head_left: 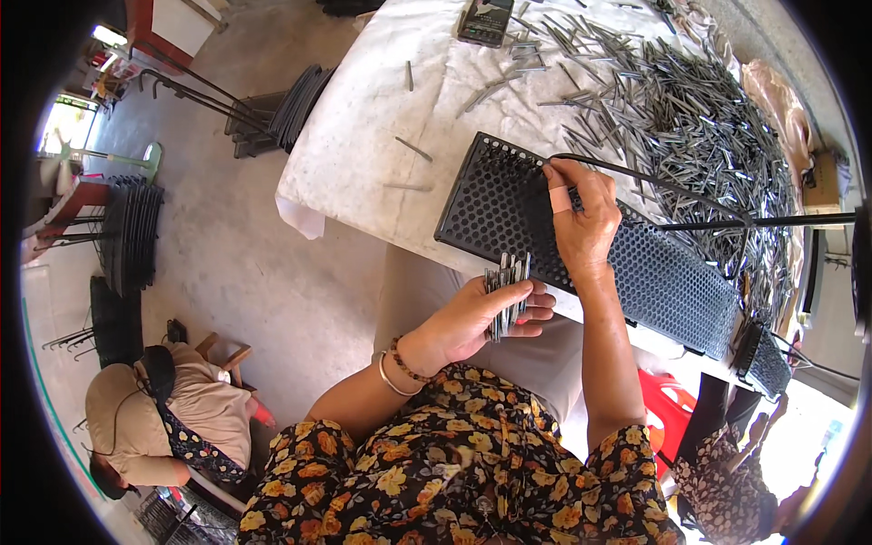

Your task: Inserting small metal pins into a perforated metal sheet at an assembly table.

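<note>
My left hand [495, 313] is closed round a bundle of thin grey metal strips [505, 286], their ends standing up past the fingers. It is close to the near edge of a long black panel full of round holes [495, 195]. My right hand [586, 213], with pale tape round one finger, reaches over this panel. Its thumb and fingertips are pinched together at the far edge, beside a thin black bar [654, 179] that runs off to the right. What lies between those fingertips is too small to make out. The panel rests along the table's near edge.
A large heap of loose metal strips [699, 127] covers the right of the white-covered table [363, 154]; a dark phone-like device [485, 22] lies at the back. Stacked black panels [304, 104] hang at the left. One person [173, 418] sits lower left, another [727, 472] lower right, near a red stool [665, 409].
</note>
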Motion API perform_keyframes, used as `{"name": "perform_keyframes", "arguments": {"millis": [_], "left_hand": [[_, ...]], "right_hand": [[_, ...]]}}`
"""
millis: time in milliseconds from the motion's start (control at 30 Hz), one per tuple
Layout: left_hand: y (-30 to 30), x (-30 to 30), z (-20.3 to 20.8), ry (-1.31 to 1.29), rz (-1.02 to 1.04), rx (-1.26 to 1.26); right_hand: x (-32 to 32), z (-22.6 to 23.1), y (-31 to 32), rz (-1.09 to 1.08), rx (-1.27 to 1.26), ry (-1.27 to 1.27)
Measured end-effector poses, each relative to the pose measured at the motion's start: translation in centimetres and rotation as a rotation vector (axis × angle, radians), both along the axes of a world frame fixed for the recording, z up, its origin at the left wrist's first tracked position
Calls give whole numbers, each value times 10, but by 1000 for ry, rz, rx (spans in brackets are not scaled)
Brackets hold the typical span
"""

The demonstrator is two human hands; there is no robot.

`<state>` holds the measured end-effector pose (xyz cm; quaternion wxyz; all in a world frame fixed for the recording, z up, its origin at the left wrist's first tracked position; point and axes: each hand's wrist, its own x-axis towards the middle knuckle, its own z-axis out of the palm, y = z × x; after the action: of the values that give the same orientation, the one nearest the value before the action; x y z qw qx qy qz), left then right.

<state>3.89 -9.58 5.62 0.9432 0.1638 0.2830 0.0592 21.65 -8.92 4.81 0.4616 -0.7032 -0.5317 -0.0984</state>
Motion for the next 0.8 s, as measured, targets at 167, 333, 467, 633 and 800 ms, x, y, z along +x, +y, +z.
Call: {"name": "perform_keyframes", "arguments": {"millis": [167,333,467,633,800], "left_hand": [[3,1,2,5,-57,8],[3,-1,-1,21,-76,115],[2,-2,-6,10,-48,146],[0,-2,-10,-10,-31,168],[6,-2,5,5,29,241]], "right_hand": [[1,3,2,92,-27,-80],[1,-1,3,121,-32,-195],[-1,-2,-1,99,-36,-219],[-6,4,-9,97,-38,-115],[-16,35,-35,250,-371,601]]}}
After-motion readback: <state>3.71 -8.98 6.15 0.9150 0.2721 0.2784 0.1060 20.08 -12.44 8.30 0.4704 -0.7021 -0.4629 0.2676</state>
